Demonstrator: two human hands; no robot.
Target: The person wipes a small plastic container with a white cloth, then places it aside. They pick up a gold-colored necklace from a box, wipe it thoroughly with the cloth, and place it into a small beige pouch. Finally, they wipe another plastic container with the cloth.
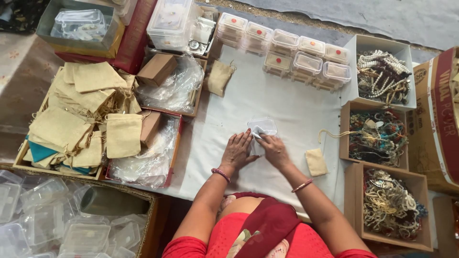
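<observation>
Both hands at centre of white-covered surface (287, 105). Left hand (237, 150) flat, fingers loose, beside small clear box (262, 126); right hand (274, 149) pinches white paper (256, 132) at box. Filled boxes (306, 53) stacked behind; empties (57, 224) remain.

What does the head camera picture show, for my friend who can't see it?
A person's left hand and right hand fold a small white paper beside a clear plastic box on a white cloth. Around them lie beige drawstring pouches, more closed clear boxes and cardboard boxes of beaded jewellery.
</observation>
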